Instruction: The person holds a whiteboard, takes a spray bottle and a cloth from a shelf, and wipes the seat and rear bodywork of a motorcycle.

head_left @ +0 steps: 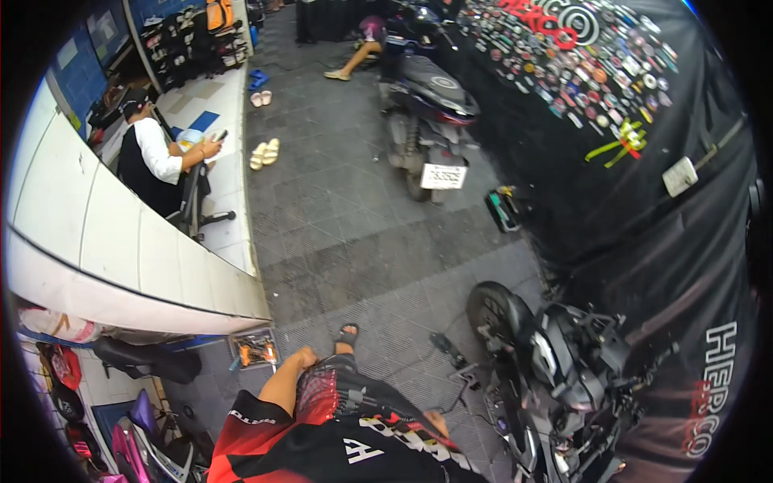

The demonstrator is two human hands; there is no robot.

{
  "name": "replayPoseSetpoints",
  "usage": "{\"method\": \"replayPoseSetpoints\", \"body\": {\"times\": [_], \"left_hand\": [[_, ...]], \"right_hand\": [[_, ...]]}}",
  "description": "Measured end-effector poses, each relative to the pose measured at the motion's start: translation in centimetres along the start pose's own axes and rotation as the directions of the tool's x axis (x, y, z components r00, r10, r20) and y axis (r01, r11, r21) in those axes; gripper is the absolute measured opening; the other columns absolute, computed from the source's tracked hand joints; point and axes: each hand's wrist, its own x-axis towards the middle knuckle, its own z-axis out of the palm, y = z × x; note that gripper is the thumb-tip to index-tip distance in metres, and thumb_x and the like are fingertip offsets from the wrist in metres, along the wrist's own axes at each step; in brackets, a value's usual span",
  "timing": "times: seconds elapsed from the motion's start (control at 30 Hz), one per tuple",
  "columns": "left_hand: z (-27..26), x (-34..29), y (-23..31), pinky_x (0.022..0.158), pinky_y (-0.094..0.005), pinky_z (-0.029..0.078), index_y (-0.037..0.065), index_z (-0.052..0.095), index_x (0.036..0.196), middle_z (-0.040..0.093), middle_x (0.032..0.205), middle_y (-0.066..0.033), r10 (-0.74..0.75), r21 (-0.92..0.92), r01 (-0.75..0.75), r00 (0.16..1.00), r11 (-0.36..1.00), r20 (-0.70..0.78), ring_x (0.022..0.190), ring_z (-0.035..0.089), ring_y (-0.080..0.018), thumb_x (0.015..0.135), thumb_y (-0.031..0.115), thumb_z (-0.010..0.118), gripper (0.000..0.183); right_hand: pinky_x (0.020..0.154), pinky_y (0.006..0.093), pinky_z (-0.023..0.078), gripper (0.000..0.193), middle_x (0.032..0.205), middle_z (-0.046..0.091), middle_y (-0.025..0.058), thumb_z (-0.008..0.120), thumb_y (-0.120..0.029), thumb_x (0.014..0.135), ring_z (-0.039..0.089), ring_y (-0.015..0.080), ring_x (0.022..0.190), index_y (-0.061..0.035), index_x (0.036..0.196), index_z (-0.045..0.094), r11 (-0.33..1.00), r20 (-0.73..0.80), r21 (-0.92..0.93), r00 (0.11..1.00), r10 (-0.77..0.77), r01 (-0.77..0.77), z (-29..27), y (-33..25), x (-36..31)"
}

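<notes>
Grey bumpy floor tiles [354, 233] lie below; left hand [305, 357] curled on red shorts [338, 390], empty; right hand [437, 423] mostly hidden, beside black motorbike [555, 378].

Left hand [304, 357] on left knee, right hand [436, 422] by right thigh. Stripped black motorcycle [555, 386] just right of person. Open tray of orange-handled tools [253, 351] on floor, left of hand. White counter [121, 258] far left; seated person [153, 157] behind it. Parked dark scooter [427, 113] ahead, w/ sticker-covered black wall [596, 105] to its right.

Both hands low at sides: left hand [306, 357] closed, right hand [437, 422] loosely curled.
</notes>
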Motion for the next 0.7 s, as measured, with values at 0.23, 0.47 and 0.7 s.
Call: {"method": "replayPoseSetpoints", "body": {"times": [0.23, 0.47, 0.7], "left_hand": [[-23.6, 1.3, 1.4, 0.085, -0.045, 0.054, 0.001, 0.074, 0.092, 0.073, 0.093, -0.023, -0.013, -0.217, -0.112, 0.865, 0.97, -0.502, 0.095, 0.071, -0.0384, 0.09, 0.035, 0.071, 0.034], [-30.1, 6.7, -2.7, 0.072, -0.0486, 0.053, 0.002, 0.071, 0.08, 0.072, 0.077, -0.0194, -0.083, -0.354, -0.095, 0.886, 0.93, -0.455, 0.077, 0.069, -0.0388, 0.098, 0.062, 0.047, 0.068], [-49.7, 14.3, 8.1, 0.077, -0.0482, 0.053, 0.002, 0.073, 0.09, 0.073, 0.091, -0.021, -0.171, -0.186, 0.141, 0.973, 0.972, -0.156, 0.086, 0.071, -0.0367, 0.098, 0.049, 0.053, 0.052]], "right_hand": [[0.065, 0.0325, 0.053, 0.033, 0.089, 0.072, 0.0102, 0.06, -0.032, 0.1, 0.067, 0.0164, 0.073, -0.0012, 0.111, 0.066, 0.968, 0.096, 0.25, 0.993, -0.066, 0.04, -2.0, -26.2, 20.7], [0.056, 0.0332, 0.051, 0.027, 0.079, 0.069, 0.0075, 0.064, -0.029, 0.092, 0.065, 0.0182, 0.064, -0.004, 0.101, 0.068, 0.955, 0.264, 0.137, 0.939, 0.222, -0.264, -6.5, -34.2, 34.8], [0.062, 0.0382, 0.056, 0.034, 0.084, 0.069, 0.0145, 0.053, -0.027, 0.098, 0.069, 0.0259, 0.071, -0.0028, 0.117, 0.068, 0.769, 0.243, -0.488, 0.782, 0.574, -0.413, -15.9, -44.4, 58.5]]}}
